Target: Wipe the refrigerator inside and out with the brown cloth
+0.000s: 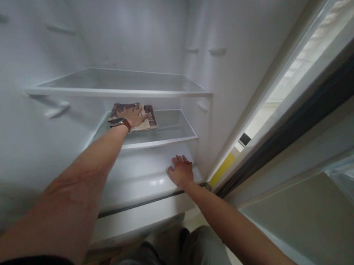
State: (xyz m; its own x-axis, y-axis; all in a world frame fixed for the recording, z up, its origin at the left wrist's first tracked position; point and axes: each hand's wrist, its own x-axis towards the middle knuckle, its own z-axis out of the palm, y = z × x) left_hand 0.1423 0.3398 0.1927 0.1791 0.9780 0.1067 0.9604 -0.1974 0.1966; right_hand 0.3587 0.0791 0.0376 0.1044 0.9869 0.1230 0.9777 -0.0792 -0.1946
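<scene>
My left hand (135,117) lies flat with fingers spread on a folded cloth (151,116), patterned in brown and cream. The cloth rests on the lower glass shelf (175,126) of a white fridge interior, toward the shelf's left side. A watch (117,122) with a brown strap is on my left wrist. Lower and to the right, my right hand (181,171) leans on the fridge's white floor (150,178), its fingers apart and slightly bent, with nothing in it.
Above the cloth runs an upper glass shelf (115,80) with a white front edge. Small shelf supports (217,51) stick out from the side walls. At the right are the fridge's edge with a yellow label (223,169) and a dark door gasket (274,142). My knees (203,251) are below.
</scene>
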